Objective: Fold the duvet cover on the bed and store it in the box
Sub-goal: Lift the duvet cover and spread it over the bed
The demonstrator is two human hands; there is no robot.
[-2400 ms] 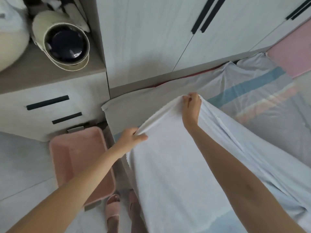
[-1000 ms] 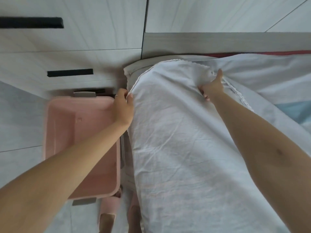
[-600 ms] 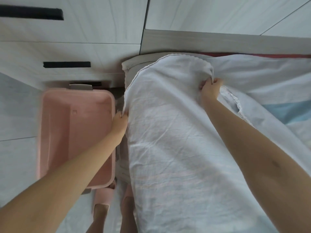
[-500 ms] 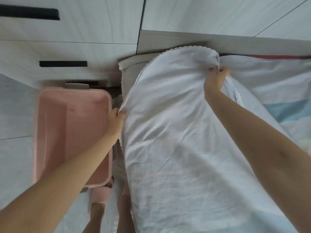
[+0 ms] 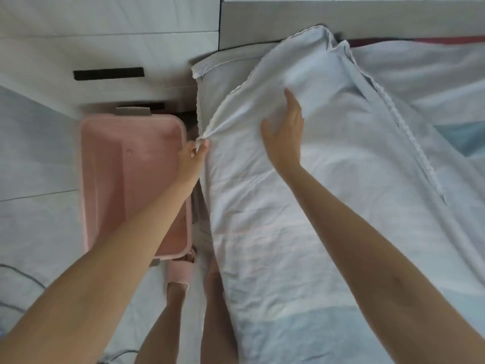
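Observation:
The white duvet cover [image 5: 301, 206] lies lengthwise on the bed, folded over itself with a lace-trimmed edge running down its right side. My left hand [image 5: 193, 156] pinches the cover's left edge at the bed's side. Spread flat with straight fingers, my right hand [image 5: 284, 132] lies over the upper part of the cover. An empty pink plastic box [image 5: 131, 185] stands on the floor left of the bed, right beside my left hand.
White drawers with black handles [image 5: 109, 73] stand behind the box. The striped bed sheet [image 5: 446, 106] covers the bed to the right. My feet in pink slippers [image 5: 181, 269] are on the floor between box and bed. A cable [image 5: 21, 277] lies at the left.
My right hand has let go of the cover's far corner, which dropped onto the bed, and now lies flat on the cloth nearer me. My left hand still pinches the left edge.

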